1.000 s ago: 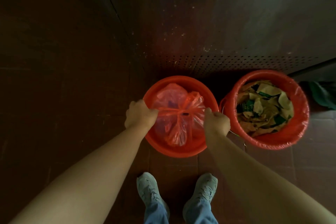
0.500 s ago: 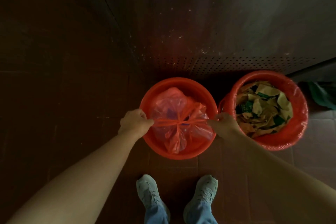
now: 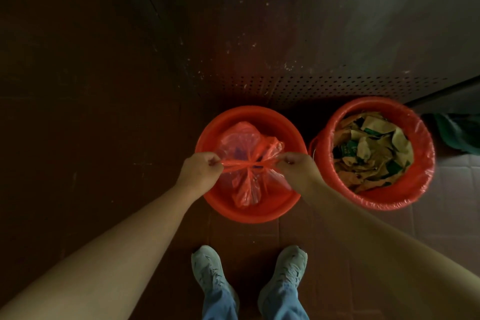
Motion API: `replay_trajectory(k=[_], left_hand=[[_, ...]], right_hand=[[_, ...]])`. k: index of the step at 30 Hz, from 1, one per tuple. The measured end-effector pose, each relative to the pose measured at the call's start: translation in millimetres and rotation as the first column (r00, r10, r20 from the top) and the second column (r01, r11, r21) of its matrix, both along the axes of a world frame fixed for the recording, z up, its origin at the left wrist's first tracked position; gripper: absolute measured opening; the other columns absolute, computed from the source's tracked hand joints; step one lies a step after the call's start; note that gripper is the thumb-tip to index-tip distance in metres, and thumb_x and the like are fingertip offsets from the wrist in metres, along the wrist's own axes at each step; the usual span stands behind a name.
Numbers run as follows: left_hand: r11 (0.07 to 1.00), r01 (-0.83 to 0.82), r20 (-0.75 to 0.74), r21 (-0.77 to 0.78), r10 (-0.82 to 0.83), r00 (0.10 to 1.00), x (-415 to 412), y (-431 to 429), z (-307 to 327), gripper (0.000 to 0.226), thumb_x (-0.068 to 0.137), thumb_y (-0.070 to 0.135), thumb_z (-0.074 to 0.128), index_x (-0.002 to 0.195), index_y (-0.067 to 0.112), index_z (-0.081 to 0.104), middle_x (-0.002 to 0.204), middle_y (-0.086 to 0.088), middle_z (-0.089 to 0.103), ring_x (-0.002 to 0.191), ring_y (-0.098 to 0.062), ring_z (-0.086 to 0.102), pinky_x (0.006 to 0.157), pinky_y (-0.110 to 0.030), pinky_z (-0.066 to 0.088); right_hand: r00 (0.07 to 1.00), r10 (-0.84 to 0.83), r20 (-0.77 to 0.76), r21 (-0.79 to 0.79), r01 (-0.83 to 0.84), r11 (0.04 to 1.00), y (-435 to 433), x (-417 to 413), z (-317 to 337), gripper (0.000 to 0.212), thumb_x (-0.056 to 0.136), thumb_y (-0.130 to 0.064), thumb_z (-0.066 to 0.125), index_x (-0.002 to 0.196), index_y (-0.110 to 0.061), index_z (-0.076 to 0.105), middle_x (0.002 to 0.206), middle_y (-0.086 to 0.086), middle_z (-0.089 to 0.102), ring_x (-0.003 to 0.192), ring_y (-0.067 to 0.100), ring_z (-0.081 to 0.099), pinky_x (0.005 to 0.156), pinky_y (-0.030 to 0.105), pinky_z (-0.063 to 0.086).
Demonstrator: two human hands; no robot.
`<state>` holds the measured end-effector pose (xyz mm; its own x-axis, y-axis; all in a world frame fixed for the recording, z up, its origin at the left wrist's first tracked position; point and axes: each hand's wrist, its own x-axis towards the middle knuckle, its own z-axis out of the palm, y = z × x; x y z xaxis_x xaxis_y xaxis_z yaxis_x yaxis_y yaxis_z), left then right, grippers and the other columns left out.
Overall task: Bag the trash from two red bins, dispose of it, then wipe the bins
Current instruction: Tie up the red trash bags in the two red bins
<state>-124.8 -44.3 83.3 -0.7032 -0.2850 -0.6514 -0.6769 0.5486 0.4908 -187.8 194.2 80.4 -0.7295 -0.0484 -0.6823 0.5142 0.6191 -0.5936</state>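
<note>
While the left hand (image 3: 200, 173) and right hand (image 3: 296, 171) each pinch a twisted tail of the translucent red plastic bag (image 3: 244, 187), an even outward pull should seat the knot without tearing.

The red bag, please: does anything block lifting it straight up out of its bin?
Nothing visible does. The left hand and right hand pinch the red bag by its twisted ends, the bin is open above it, and the full second bin stands off to the side.
</note>
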Motion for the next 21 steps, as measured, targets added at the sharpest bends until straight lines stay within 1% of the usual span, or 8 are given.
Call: replay_trajectory(k=[4, 6, 8, 9, 11, 15, 18, 21], left_hand=[[0.998, 0.067, -0.045, 0.0, -0.067, 0.997, -0.9, 15.7, 4.7, 0.014, 0.096, 0.028, 0.06, 0.087, 0.024, 0.07, 0.077, 0.007, 0.069, 0.07, -0.008, 0.066, 0.064, -0.027, 0.052], [0.992, 0.123, -0.078, -0.002, -0.123, 0.989, 0.2, 22.2, 4.8, 0.012, 0.094, 0.023, 0.061, 0.086, 0.023, 0.069, 0.08, 0.007, 0.067, 0.07, -0.009, 0.065, 0.061, -0.026, 0.049], [0.975, 0.219, -0.065, -0.027, -0.221, 0.973, 3.8, 28.8, 2.2, 0.008, 0.093, 0.025, 0.062, 0.089, 0.025, 0.068, 0.094, 0.005, 0.066, 0.081, -0.014, 0.065, 0.069, -0.031, 0.054], [0.96, 0.275, -0.036, -0.045, -0.277, 0.96, 6.6, 32.4, 0.7, 0.007, 0.094, 0.028, 0.062, 0.097, 0.027, 0.068, 0.104, 0.005, 0.064, 0.091, -0.016, 0.063, 0.078, -0.036, 0.056], [0.925, 0.374, 0.039, -0.069, -0.373, 0.927, 12.1, 38.7, -2.9, 0.025, 0.094, 0.036, 0.061, 0.118, 0.027, 0.066, 0.121, 0.004, 0.06, 0.11, -0.021, 0.057, 0.092, -0.044, 0.054], [0.918, 0.379, 0.074, -0.117, -0.372, 0.925, 17.7, 46.0, -3.8, 0.054, 0.093, 0.041, 0.06, 0.144, 0.03, 0.043, 0.141, 0.0, 0.05, 0.128, -0.027, 0.048, 0.103, -0.047, 0.046], [0.934, 0.32, 0.09, -0.161, -0.309, 0.947, 19.8, 45.5, 4.7, 0.074, 0.093, 0.045, 0.059, 0.155, 0.032, 0.021, 0.154, -0.002, 0.035, 0.14, -0.029, 0.037, 0.109, -0.05, 0.038], [0.933, 0.308, 0.072, -0.188, -0.299, 0.951, 19.7, 44.7, 23.3, 0.078, 0.093, 0.048, 0.058, 0.156, 0.031, 0.016, 0.158, -0.002, 0.029, 0.145, -0.028, 0.03, 0.113, -0.05, 0.033]], right_hand=[[0.995, 0.103, -0.005, 0.044, -0.102, 0.994, -15.4, 6.8, -3.6, 0.013, 0.093, -0.02, 0.065, 0.083, -0.015, 0.072, 0.067, -0.003, 0.064, 0.06, 0.011, 0.057, 0.056, 0.026, 0.043], [0.987, 0.161, -0.019, 0.065, -0.16, 0.985, -22.3, 11.9, -3.7, 0.019, 0.095, -0.021, 0.061, 0.077, -0.021, 0.068, 0.068, -0.007, 0.062, 0.055, 0.006, 0.055, 0.052, 0.021, 0.039], [0.962, 0.267, -0.057, 0.081, -0.262, 0.962, -27.1, 18.9, -4.5, 0.022, 0.097, -0.021, 0.056, 0.078, -0.021, 0.067, 0.077, -0.005, 0.064, 0.059, 0.003, 0.055, 0.057, 0.021, 0.04], [0.944, 0.322, -0.076, 0.095, -0.314, 0.945, -29.0, 22.8, -5.4, 0.021, 0.098, -0.021, 0.054, 0.084, -0.02, 0.069, 0.084, -0.002, 0.066, 0.069, 0.006, 0.059, 0.065, 0.023, 0.042], [0.919, 0.388, -0.078, 0.126, -0.377, 0.918, -31.0, 29.6, -7.4, 0.023, 0.098, -0.022, 0.052, 0.102, -0.019, 0.074, 0.105, 0.001, 0.071, 0.096, 0.018, 0.066, 0.082, 0.029, 0.048], [0.931, 0.365, -0.019, 0.118, -0.361, 0.925, -30.1, 38.3, -10.3, 0.041, 0.099, -0.032, 0.05, 0.139, -0.033, 0.058, 0.145, -0.001, 0.056, 0.133, 0.022, 0.051, 0.11, 0.04, 0.043], [0.948, 0.318, 0.008, 0.134, -0.316, 0.939, -22.1, 40.2, -4.1, 0.05, 0.097, -0.036, 0.054, 0.146, -0.04, 0.046, 0.149, 0.002, 0.047, 0.131, 0.027, 0.052, 0.106, 0.048, 0.047], [0.961, 0.275, 0.034, 0.141, -0.277, 0.95, -10.6, 35.2, 16.8, 0.055, 0.095, -0.028, 0.056, 0.145, -0.047, 0.042, 0.142, 0.001, 0.048, 0.113, 0.024, 0.06, 0.092, 0.046, 0.056]])
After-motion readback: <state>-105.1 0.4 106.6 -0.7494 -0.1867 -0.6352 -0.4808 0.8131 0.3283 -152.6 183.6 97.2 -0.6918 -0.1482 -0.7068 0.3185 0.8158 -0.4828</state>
